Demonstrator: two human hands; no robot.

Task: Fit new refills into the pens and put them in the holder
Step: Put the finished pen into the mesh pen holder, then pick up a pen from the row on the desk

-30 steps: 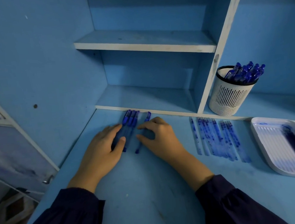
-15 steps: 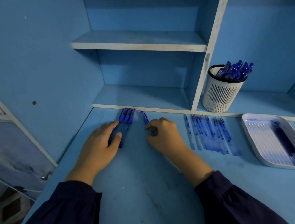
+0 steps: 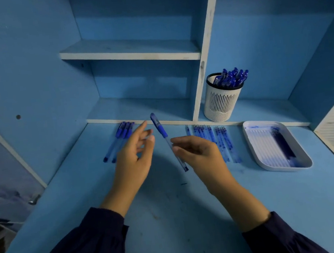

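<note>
- Pinching the pen (image 3: 164, 136) by its clear barrel, the right hand (image 3: 204, 155) has thumb and forefinger clamped on it. The capped end points far and up, the tip near and down, above the desk (image 3: 173, 220).
- The left hand (image 3: 133, 157) hovers just left of the pen, fingers apart and loosely bent, holding nothing.
- Beyond the left hand, loose pens (image 3: 119, 139) lie together on the desk, caps far.
- Right of the right hand, refills (image 3: 225, 142) lie side by side.
- Farther off, the holder (image 3: 222, 102) stands on the shelf (image 3: 264, 108), full of capped pens.
- A tray (image 3: 302, 165) sits at the right, ink-stained inside.
</note>
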